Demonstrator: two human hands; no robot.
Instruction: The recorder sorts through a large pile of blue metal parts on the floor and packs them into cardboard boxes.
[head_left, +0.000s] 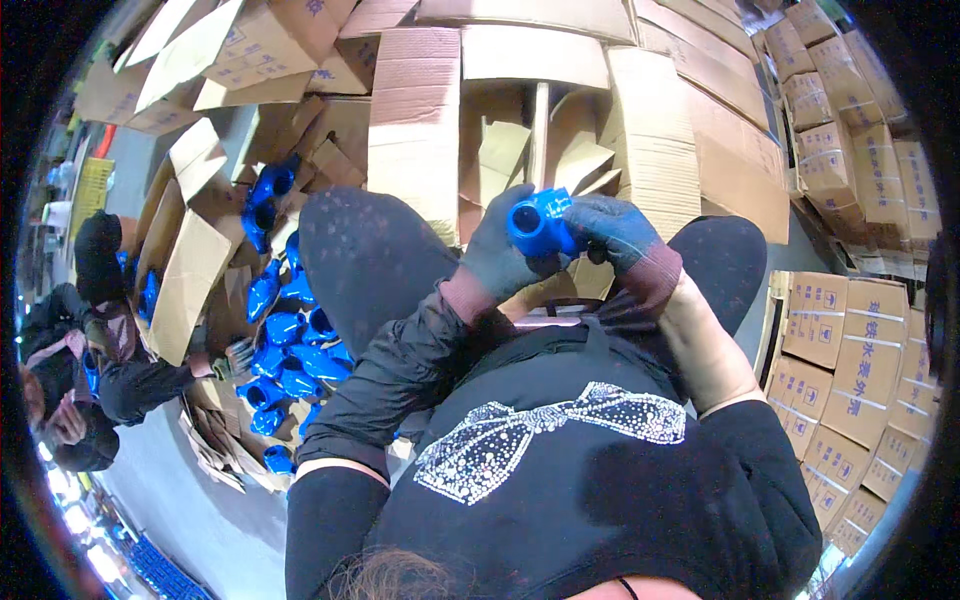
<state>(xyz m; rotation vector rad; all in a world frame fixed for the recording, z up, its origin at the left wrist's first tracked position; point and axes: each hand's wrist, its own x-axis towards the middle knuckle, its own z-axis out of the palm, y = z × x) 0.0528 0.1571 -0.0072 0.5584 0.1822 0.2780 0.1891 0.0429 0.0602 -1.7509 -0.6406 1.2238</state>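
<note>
A glossy blue pipe fitting with a round open mouth is held up over my lap, in front of an open carton. From its left side my left hand, in a dark glove with a reddish cuff, wraps around it. The fingers of my right hand, gloved alike, are closed on its right side. That hand partly covers the fitting's far end. Several more blue fittings lie heaped beside my left knee.
Open cartons with raised flaps stand ahead. Strapped, stacked boxes line the right side. At the left, another person sits by the heap, one gloved hand close to it. Flattened cardboard lies between us.
</note>
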